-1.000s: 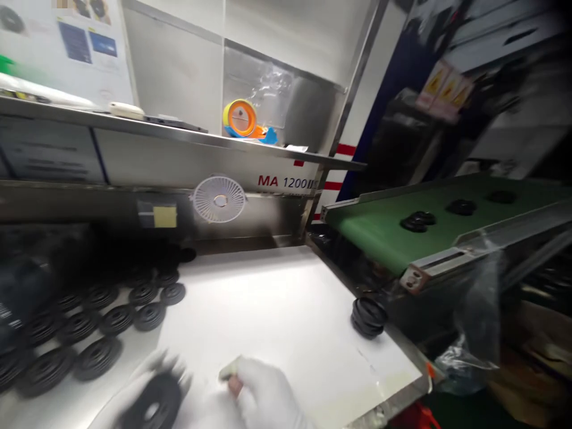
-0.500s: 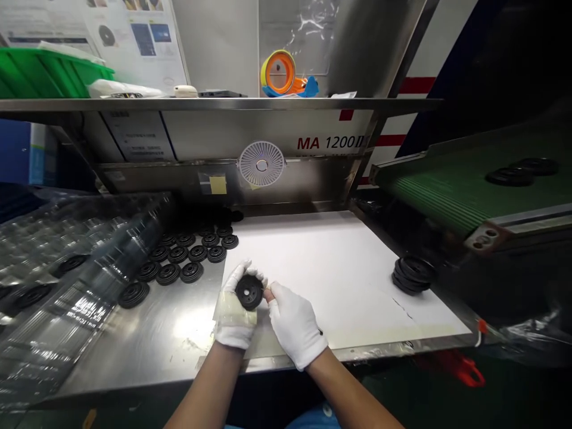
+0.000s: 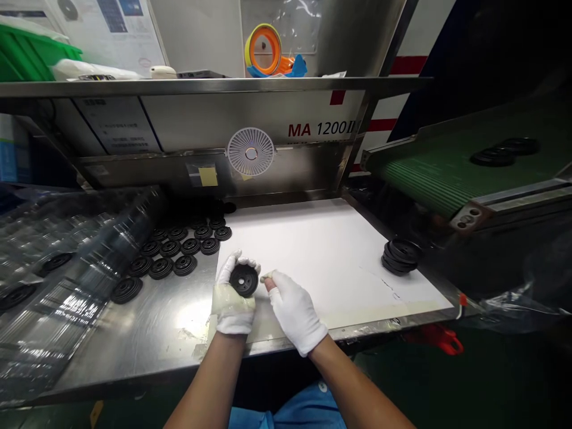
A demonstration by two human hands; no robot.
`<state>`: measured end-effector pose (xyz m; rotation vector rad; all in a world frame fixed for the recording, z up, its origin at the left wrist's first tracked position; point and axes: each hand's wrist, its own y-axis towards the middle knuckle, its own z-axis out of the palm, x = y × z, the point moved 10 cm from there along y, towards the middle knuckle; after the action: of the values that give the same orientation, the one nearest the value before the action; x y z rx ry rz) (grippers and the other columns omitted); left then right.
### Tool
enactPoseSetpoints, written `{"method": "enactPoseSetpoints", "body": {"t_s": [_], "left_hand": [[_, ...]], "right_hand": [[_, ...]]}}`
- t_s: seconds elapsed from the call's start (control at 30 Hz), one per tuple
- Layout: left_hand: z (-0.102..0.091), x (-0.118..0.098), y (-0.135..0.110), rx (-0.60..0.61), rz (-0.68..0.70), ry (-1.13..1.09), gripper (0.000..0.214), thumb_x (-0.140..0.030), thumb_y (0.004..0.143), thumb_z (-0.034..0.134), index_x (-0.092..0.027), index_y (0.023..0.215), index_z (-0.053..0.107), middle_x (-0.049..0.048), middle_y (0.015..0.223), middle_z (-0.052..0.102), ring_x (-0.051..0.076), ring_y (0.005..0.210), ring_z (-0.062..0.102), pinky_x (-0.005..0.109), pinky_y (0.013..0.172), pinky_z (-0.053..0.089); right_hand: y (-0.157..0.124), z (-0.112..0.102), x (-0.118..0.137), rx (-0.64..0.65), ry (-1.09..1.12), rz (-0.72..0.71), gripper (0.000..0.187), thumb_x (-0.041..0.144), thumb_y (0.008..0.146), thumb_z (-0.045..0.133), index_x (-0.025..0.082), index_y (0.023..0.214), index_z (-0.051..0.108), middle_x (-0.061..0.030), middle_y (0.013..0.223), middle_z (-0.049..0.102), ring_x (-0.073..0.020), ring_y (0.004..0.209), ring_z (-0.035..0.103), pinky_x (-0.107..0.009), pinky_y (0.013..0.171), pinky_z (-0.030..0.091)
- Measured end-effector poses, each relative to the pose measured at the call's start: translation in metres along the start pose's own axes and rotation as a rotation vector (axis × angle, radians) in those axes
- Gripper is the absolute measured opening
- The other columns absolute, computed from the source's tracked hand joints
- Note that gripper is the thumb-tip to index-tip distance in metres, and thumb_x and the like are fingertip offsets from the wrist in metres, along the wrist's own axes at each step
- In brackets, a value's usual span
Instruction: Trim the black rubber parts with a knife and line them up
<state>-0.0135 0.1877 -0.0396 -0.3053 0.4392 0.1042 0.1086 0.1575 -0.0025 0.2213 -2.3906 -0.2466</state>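
Observation:
My left hand (image 3: pixel 233 304), in a white glove with a yellowish band round the palm, is wrapped round a round black plastic disc (image 3: pixel 243 280). The disc's face, with a small hole at its centre, is turned up towards me. Just to the right is my gloved right hand (image 3: pixel 295 313), thumb and forefinger pinched together a little apart from the disc's edge. A bare thumb tip shows through that glove. Whatever the pinch holds, if anything, is too small to make out. Both hands are above the near edge of a white sheet (image 3: pixel 304 250).
Several stacks of black discs (image 3: pixel 173 248) stand left of the sheet, beside clear plastic trays (image 3: pixel 80 286). Another disc stack (image 3: pixel 401 256) is at right. A green conveyor (image 3: pixel 429 173) carries more discs. A small fan (image 3: pixel 251 152) hangs below the shelf (image 3: pixel 201 87).
My right hand's fingertips have drawn slightly away from the disc, leaving a small gap. My left hand still holds the disc. The whole view has shifted a little.

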Motion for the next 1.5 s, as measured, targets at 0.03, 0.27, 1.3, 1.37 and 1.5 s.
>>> {"method": "enactPoseSetpoints", "body": {"t_s": [0.03,0.27,1.3,1.37,1.5], "left_hand": [[0.000,-0.002,0.000,-0.002,0.005,0.001,0.013,-0.019,0.074,0.065,-0.016,0.086,0.062,-0.0006,0.070,0.058,0.013,0.069,0.059,0.031,0.072,0.051],[0.001,-0.011,0.002,0.014,0.023,0.006,0.011,-0.020,0.076,0.063,-0.015,0.085,0.062,-0.0002,0.070,0.058,0.014,0.069,0.060,0.031,0.071,0.052],[-0.004,-0.005,-0.002,0.042,-0.067,0.009,0.011,-0.018,0.074,0.063,-0.016,0.084,0.061,-0.0008,0.067,0.056,0.012,0.066,0.057,0.029,0.067,0.049],[-0.004,-0.004,-0.001,0.045,-0.095,0.002,0.010,-0.017,0.074,0.063,-0.015,0.084,0.060,0.0001,0.068,0.056,0.013,0.067,0.057,0.029,0.067,0.049],[-0.002,-0.005,-0.002,0.060,-0.096,-0.002,0.009,-0.018,0.076,0.062,-0.015,0.085,0.060,0.0002,0.069,0.055,0.013,0.068,0.055,0.030,0.066,0.048]], "right_hand": [[0.003,-0.004,0.000,-0.012,0.021,-0.015,0.023,0.029,0.096,0.036,0.024,0.102,0.058,0.0004,0.094,0.063,-0.0129,0.087,0.057,-0.022,0.076,0.038],[0.005,-0.006,0.006,-0.025,0.102,-0.099,0.022,0.026,0.096,0.038,0.023,0.103,0.059,-0.0005,0.096,0.063,-0.0131,0.090,0.057,-0.022,0.081,0.039],[-0.019,0.016,0.030,0.151,-0.150,-0.103,0.022,0.031,0.096,0.038,0.024,0.085,0.056,0.0028,0.078,0.064,-0.0133,0.070,0.057,-0.025,0.061,0.029],[-0.017,0.013,0.028,0.130,-0.123,-0.082,0.022,0.031,0.097,0.036,0.023,0.088,0.055,0.0025,0.078,0.064,-0.0132,0.070,0.057,-0.024,0.062,0.030],[-0.007,0.010,0.018,0.087,-0.152,-0.035,0.021,0.035,0.097,0.036,0.023,0.093,0.053,0.0020,0.080,0.065,-0.0140,0.071,0.059,-0.024,0.062,0.031]]}}
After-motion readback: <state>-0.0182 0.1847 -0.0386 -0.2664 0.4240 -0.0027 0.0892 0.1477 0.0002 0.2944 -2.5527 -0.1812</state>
